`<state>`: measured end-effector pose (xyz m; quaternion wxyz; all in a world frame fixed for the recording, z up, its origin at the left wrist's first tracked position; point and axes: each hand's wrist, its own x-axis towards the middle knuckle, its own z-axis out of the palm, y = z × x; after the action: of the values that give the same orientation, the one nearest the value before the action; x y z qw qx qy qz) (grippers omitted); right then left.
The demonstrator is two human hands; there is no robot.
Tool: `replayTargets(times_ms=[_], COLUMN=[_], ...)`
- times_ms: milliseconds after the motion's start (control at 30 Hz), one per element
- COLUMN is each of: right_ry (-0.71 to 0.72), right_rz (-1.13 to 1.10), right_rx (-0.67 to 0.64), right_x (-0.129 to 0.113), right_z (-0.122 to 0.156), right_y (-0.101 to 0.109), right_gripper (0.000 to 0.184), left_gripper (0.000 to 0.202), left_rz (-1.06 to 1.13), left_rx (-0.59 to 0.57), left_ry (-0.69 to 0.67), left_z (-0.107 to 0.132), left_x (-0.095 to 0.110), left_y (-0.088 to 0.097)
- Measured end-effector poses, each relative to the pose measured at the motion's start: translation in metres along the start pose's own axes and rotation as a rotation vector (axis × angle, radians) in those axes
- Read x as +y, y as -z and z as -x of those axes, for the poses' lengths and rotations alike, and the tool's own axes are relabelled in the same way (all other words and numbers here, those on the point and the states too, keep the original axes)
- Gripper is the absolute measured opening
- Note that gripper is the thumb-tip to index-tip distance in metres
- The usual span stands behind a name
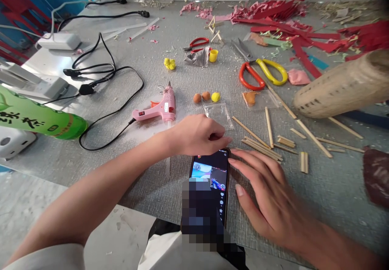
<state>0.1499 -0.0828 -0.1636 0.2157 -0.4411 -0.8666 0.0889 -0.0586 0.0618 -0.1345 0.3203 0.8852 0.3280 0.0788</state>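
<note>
My left hand (201, 134) is closed just above the top end of a phone (210, 170), its fingers curled under. Whatever they hold, if anything, is hidden. Along the phone's right edge, my right hand (269, 193) rests open with its fingers spread and the tips close to the case. The phone lies with its screen lit; its lower part is blurred out. Behind my left hand are a clear plastic bag (218, 114) and a pink glue gun (168, 103). Two brown balls (197, 98) and a yellow ball (215, 97) sit beyond the bag.
Cut wooden sticks (261, 148) are scattered to the right, near a brown-wrapped cylinder (340, 85). Farther back are scissors (252, 75), red-handled pliers (199, 42) and red paper strips (282, 16). A green bottle (39, 118) and black cables (142, 83) occupy the left.
</note>
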Motion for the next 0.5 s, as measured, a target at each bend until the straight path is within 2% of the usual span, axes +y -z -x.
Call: replayTargets(times_ms=[500], right_ry=[0.003], right_rz=[-0.005], right_rx=[0.002], right_x=[-0.0002], right_z=[0.0009], right_y=[0.0014], right_gripper=[0.052], left_gripper=[0.044], left_rz=[0.015], left_rx=[-0.01], left_ry=[0.013], left_z=[0.0008], left_x=[0.002], left_y=[0.0006])
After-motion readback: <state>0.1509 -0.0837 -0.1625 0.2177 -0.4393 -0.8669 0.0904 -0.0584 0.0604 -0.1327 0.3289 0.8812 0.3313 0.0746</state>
